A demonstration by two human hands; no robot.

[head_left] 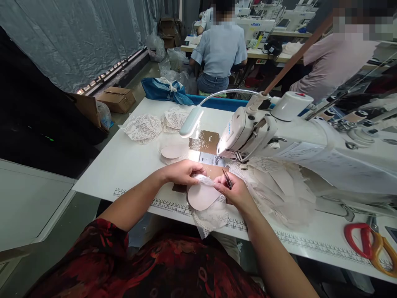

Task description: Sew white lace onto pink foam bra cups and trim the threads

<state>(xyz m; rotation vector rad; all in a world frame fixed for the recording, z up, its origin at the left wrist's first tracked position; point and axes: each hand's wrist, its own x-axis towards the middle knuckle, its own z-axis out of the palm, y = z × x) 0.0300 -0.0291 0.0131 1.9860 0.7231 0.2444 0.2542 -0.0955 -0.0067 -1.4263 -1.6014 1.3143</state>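
My left hand pinches the top edge of a pale pink padded cup piece with white lace under it, at the table's near edge. My right hand is closed on small thread snips, their tip pointing up by the piece's upper right edge. Both hands sit just in front of the needle area of a white sewing machine.
White lace pieces and a pink cup lie at the table's far left. A gooseneck lamp shines on the plate. A heap of lace work lies under the machine arm. Red-and-orange scissors rest at right. Other people sit at machines behind.
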